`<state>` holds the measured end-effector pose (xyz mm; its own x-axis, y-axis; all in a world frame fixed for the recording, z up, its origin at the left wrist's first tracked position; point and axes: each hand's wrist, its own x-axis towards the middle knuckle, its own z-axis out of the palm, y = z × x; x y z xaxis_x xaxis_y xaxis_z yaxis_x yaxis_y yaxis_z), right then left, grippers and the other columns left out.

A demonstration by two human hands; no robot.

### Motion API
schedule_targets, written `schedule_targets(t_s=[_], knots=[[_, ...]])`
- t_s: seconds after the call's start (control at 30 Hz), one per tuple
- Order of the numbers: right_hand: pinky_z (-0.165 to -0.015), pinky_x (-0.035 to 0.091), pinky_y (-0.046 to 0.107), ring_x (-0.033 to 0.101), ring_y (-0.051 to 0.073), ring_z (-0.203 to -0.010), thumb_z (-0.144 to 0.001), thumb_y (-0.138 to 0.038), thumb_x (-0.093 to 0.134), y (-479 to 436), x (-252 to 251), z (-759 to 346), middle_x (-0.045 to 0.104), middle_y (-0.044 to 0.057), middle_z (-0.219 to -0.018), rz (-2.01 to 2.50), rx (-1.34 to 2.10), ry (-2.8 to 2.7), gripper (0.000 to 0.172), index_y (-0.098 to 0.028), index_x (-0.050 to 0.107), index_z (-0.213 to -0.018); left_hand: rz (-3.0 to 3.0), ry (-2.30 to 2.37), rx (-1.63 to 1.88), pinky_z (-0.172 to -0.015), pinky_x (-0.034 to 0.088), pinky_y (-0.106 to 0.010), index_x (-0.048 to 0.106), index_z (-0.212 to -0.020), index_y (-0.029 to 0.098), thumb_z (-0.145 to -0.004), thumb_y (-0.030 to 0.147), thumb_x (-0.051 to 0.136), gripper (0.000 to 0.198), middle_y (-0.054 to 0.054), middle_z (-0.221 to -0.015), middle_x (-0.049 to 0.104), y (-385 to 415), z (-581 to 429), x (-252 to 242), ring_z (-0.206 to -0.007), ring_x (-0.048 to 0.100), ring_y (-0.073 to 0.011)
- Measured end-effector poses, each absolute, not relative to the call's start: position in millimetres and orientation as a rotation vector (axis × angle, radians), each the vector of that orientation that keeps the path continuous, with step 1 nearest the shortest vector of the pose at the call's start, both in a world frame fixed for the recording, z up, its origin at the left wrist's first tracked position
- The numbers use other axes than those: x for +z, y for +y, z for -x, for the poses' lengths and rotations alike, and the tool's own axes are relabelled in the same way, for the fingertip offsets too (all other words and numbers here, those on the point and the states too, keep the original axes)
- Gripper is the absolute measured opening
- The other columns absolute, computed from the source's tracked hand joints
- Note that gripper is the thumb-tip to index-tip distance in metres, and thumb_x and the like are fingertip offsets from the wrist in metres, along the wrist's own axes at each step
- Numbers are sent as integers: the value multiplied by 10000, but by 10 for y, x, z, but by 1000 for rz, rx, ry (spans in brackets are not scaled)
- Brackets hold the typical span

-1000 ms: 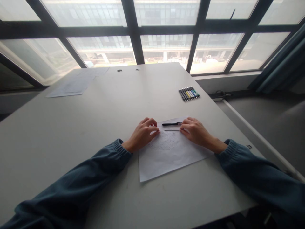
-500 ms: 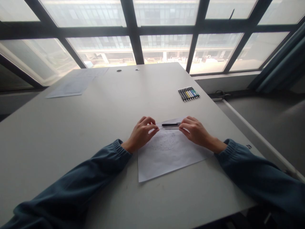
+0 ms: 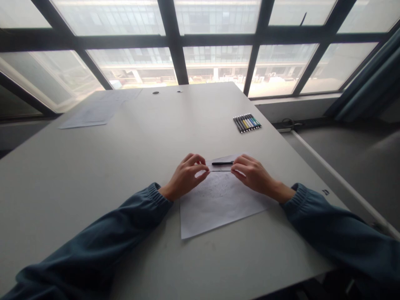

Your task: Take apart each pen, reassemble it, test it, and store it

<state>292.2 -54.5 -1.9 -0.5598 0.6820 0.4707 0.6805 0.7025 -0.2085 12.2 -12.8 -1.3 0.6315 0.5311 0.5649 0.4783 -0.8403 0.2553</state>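
Observation:
My left hand pinches the left end of a thin dark rod between thumb and fingertips. The other end is pinched in my right hand, so the rod spans level between them; it is too fine to tell its exact kind. Just beyond it a black pen lies on the sheet, its right end hidden behind my right hand. Under both hands is a white sheet of paper with faint grey marks near its upper part.
A row of several markers with black, yellow, white, blue and green parts lies at the table's right edge. More sheets rest at the far left of the white table. Large windows stand behind, with a curtain at the right.
My right hand has shifted slightly left, so the gap between my hands is narrower and less of the rod and pen shows. The sheet stays put.

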Motion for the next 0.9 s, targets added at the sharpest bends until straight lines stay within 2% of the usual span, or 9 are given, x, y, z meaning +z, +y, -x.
schedule_targets(t_s=[0.23, 0.57, 0.63, 0.7, 0.8, 0.9], knots=[[-751, 449, 320, 573, 191, -798, -1013, -225, 506, -570, -53, -2843, 663, 71, -848, 990, 79, -2354, 188, -190, 641, -888, -2750, 791, 1014, -800, 537, -329, 710, -885, 217, -904, 236, 674, 45, -62, -996, 660, -155, -134, 20, -925, 569, -182], [-770, 472, 331, 604, 200, -824, -1017, -225, 493, -575, -62, -2828, 685, 81, -870, 954, 152, -2353, 187, -189, 653, -928, -2724, 750, 1011, -821, 540, -337, 686, -866, 213, -904, 234, 668, 47, -66, -996, 658, -169, -141, 42, -950, 583, -186], [-773, 475, 332, 606, 201, -830, -1015, -220, 494, -572, -75, -2831, 688, 83, -878, 957, 155, -2340, 185, -189, 653, -925, -2729, 746, 1016, -835, 538, -343, 691, -920, 220, -894, 273, 695, 59, -68, -1022, 654, -170, -132, 38, -970, 583, -192], [-776, 476, 332, 605, 202, -834, -1015, -221, 496, -566, -92, -2838, 689, 85, -889, 960, 152, -2324, 182, -188, 651, -925, -2726, 762, 1033, -871, 532, -363, 684, -1039, 227, -878, 319, 723, 190, -75, -1067, 647, -170, -123, 32, -1006, 580, -206], [-776, 476, 331, 603, 201, -835, -1014, -222, 498, -551, -118, -2855, 688, 85, -891, 968, 147, -2294, 180, -187, 649, -924, -2663, 905, 1103, -896, 512, -380, 640, -1153, 216, -936, 311, 643, 237, -73, -1048, 644, -159, -113, 18, -1002, 577, -208], [-780, 474, 333, 603, 200, -838, -1011, -218, 502, -536, -137, -2870, 688, 80, -889, 992, 146, -2249, 170, -193, 648, -930, -2600, 1123, 1129, -842, 491, -360, 633, -1080, 199, -1002, 264, 501, 167, -49, -917, 638, -132, -107, -3, -901, 576, -195]])
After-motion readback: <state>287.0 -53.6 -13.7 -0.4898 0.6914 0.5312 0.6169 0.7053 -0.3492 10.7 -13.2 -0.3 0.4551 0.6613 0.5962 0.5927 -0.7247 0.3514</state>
